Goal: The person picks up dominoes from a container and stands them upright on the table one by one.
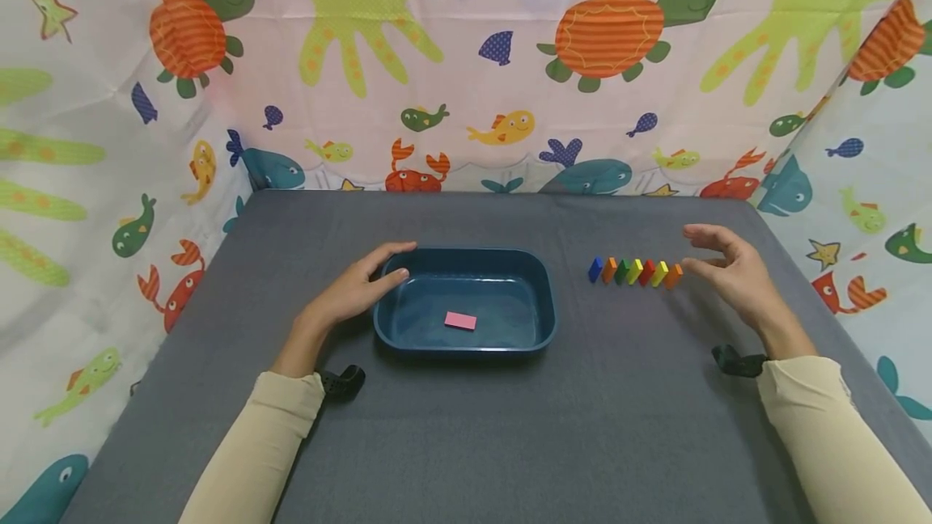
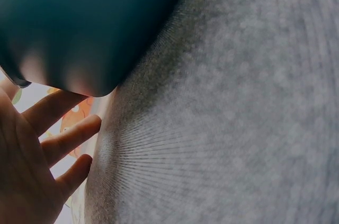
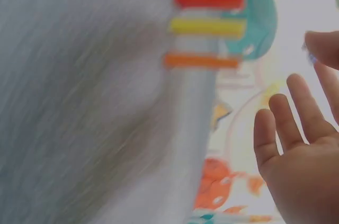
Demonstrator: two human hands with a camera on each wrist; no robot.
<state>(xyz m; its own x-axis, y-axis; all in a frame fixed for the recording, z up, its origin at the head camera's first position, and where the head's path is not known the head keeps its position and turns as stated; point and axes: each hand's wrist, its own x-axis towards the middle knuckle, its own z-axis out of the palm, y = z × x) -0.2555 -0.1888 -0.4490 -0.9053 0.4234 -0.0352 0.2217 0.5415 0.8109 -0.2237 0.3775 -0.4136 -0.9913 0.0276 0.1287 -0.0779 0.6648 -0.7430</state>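
Note:
My left hand [image 1: 357, 285] holds a dark blue tray [image 1: 466, 346] at its left end, thumb over the rim and fingers along the outside. In the left wrist view, two fingers stand spread below the tray's wall [image 2: 95, 28]. One pink domino [image 1: 461, 320] lies flat inside the tray. To the right, several upright dominoes form a row, from a blue domino [image 1: 595, 269] to an orange domino [image 1: 673, 276]. Just right of that orange end, my right hand [image 1: 739, 273] hovers with thumb and fingers parted, holding nothing. The right wrist view shows its fingers [image 3: 299, 107] loosely extended.
Grey cloth [image 1: 510, 443] covers the table. A patterned curtain [image 1: 451, 103] with sea animals stands along the back and both sides. Between the tray and the domino row lies a strip of bare cloth. Each wrist wears a black band [image 1: 739, 362].

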